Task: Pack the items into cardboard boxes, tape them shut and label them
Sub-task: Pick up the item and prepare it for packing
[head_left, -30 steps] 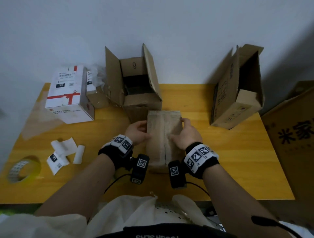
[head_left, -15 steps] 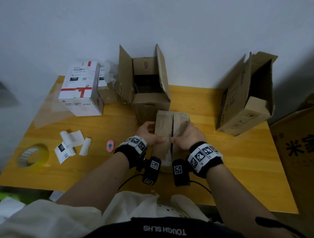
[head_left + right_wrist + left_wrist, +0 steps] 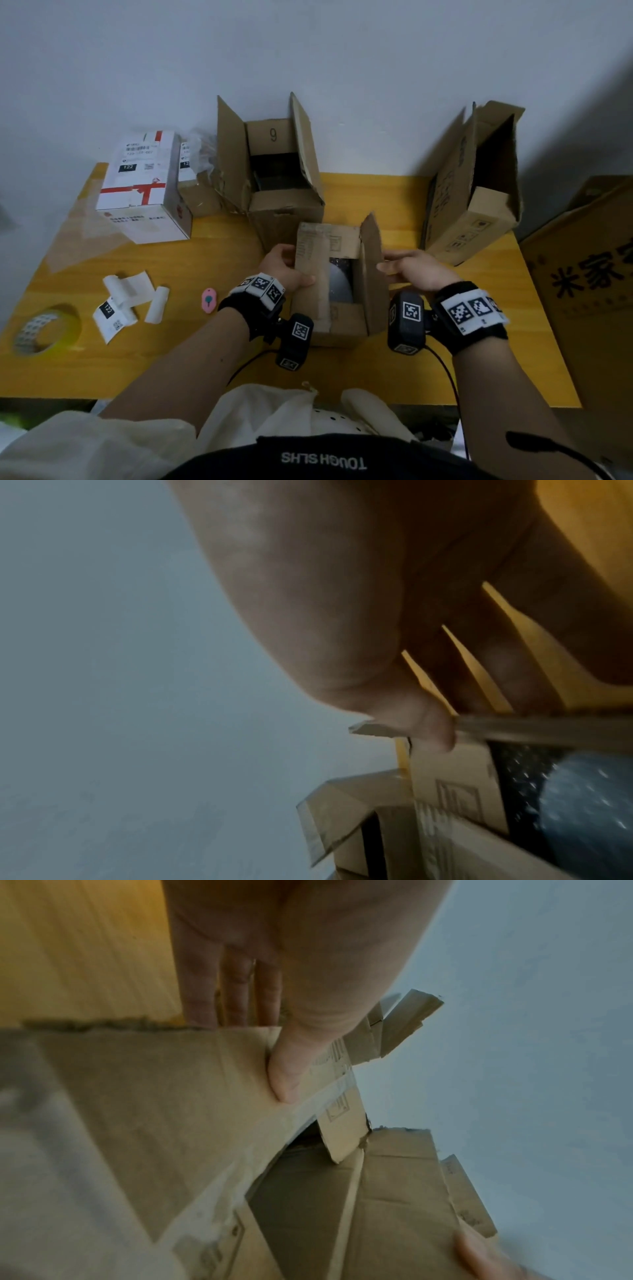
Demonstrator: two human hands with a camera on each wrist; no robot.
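A small cardboard box (image 3: 337,323) stands on the yellow table (image 3: 462,359) in front of me. Its left flap (image 3: 313,260) lies folded down over the top. My left hand (image 3: 284,270) grips that side, thumb (image 3: 287,1074) on the flap and fingers down the outer wall. The right flap (image 3: 371,274) stands raised, and my right hand (image 3: 409,270) pinches it, thumb (image 3: 431,729) on the inside and fingers behind. Between the flaps a bubble-wrapped item (image 3: 340,284) shows inside the box; it appears again in the right wrist view (image 3: 582,818).
Behind the small box stands an open box marked 9 (image 3: 284,205). Another open box (image 3: 479,212) lies on its side at the right, with a large carton (image 3: 589,274) past the table edge. At the left are a white parcel (image 3: 144,192), labels (image 3: 126,301), a pink cutter (image 3: 209,300) and a tape roll (image 3: 44,329).
Both flaps lay shut under my hands a second ago. My right hand has since lifted the right flap upright, exposing the wrapped item. The left hand stays on the left flap.
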